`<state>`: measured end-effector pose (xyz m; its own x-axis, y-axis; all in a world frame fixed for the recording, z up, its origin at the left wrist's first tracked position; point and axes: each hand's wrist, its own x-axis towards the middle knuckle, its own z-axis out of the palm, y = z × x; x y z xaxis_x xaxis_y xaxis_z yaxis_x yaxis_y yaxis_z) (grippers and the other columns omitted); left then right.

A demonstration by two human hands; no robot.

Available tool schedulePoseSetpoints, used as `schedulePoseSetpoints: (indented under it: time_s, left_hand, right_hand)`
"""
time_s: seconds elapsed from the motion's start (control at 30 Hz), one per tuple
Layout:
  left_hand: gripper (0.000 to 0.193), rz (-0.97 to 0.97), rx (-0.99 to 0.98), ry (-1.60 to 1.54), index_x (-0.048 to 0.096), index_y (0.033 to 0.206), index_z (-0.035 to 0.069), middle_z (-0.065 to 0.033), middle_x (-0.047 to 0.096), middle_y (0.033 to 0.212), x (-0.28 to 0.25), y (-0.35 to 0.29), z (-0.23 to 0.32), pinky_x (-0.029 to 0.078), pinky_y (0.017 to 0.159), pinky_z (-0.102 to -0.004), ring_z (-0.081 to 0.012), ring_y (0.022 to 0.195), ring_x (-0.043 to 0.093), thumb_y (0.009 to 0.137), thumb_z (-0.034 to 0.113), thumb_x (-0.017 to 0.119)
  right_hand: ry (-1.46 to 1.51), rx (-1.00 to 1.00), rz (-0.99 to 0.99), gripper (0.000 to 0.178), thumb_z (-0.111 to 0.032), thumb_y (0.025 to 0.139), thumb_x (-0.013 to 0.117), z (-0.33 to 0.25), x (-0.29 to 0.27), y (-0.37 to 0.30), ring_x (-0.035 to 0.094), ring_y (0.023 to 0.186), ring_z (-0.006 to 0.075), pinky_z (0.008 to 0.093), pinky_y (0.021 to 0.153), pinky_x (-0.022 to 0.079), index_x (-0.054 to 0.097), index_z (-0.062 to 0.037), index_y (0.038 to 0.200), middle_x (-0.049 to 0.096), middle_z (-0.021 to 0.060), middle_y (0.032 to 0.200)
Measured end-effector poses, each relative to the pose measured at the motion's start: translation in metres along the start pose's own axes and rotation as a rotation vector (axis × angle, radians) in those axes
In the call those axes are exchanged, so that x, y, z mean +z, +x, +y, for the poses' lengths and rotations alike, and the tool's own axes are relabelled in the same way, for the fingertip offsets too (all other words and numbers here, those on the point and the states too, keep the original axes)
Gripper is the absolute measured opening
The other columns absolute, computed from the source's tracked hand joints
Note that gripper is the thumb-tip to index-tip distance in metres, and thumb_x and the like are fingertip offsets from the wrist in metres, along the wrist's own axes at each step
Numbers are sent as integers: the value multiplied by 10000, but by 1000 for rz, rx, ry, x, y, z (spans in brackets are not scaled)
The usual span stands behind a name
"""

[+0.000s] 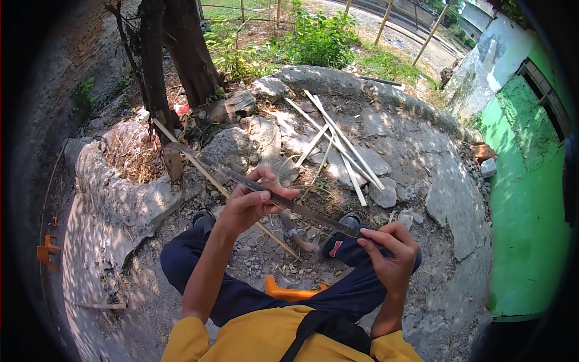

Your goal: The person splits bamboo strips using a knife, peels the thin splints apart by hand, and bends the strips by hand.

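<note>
Here the left hand (250, 202) is closed around a thin bamboo strip (205, 175) that slants off to the upper left. A long dark blade (283, 202) lies across it, its near end pinched in the closed right hand (389, 250). Judging by the pale finished slats (338, 145) piled on the rubble beyond, some strips are done, while this one looks mid-shaving.

Hard daylight falls from above and behind me, and tree shade dapples the cracked grey concrete ground (434, 181) with sharp patches of bright and dark. The pale split bamboo strips (338, 145) almost blow out to white. The bright green painted wall (525, 241) glows evenly, without glare. My hands and the centre look crisp; toward the rim the fisheye bends straight edges, detail softens, and the corners fall off into a black vignette, darkest at left.
</note>
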<state>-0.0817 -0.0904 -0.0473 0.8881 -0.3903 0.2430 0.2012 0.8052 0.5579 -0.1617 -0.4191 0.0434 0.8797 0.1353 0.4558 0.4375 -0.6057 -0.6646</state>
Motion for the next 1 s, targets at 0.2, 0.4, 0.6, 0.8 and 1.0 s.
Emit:
schedulePoseSetpoints:
  time_s: [0.2, 0.4, 0.6, 0.8, 1.0]
  left_hand:
    - [689, 50, -41, 124, 343, 1553, 59, -321, 497, 1545, 10, 4, -21, 419, 1248, -546, -415, 1460, 507, 962, 101, 696]
    - [603, 274, -57, 106, 339, 1575, 60, -267, 519, 1534, 2, 15, -31, 532, 1170, -473, -374, 1394, 580, 1089, 311, 593]
    - [412, 344, -14, 250, 473, 1443, 65, -217, 705, 1297, 3, 11, -32, 626, 1024, -401, -307, 1216, 719, 1130, 325, 532]
    - [329, 377, 107, 461, 445, 1406, 38, -239, 672, 1308, 13, 12, -18, 655, 965, -412, -316, 1147, 745, 1095, 61, 341]
    - [239, 524, 188, 870, 466, 1207, 21, -140, 705, 1006, 16, 6, 3, 550, 626, -334, -193, 724, 689, 1000, -40, 363]
  right_hand:
    - [-114, -4, 8, 293, -50, 756, 916, 0, -21, 0, 628, 737, 174, 304, 642, 497, 837, -71, 1037, 635, 46, 842]
    - [-100, 91, 47, 262, -13, 776, 887, 5, -52, -2, 651, 768, 172, 302, 686, 539, 821, -18, 1029, 648, 72, 864]
    - [-201, 235, -109, 177, -63, 875, 813, 23, -55, -4, 685, 816, 219, 332, 744, 541, 806, -4, 1042, 675, 104, 904]
    - [-243, 224, -346, 354, -109, 879, 806, 30, -34, -4, 713, 958, 304, 404, 892, 544, 751, -9, 1214, 722, 162, 1064]
    - [-18, 140, -227, 548, -238, 934, 804, 17, 14, 20, 704, 1138, 289, 413, 1007, 532, 649, -1, 1403, 726, 170, 1202]
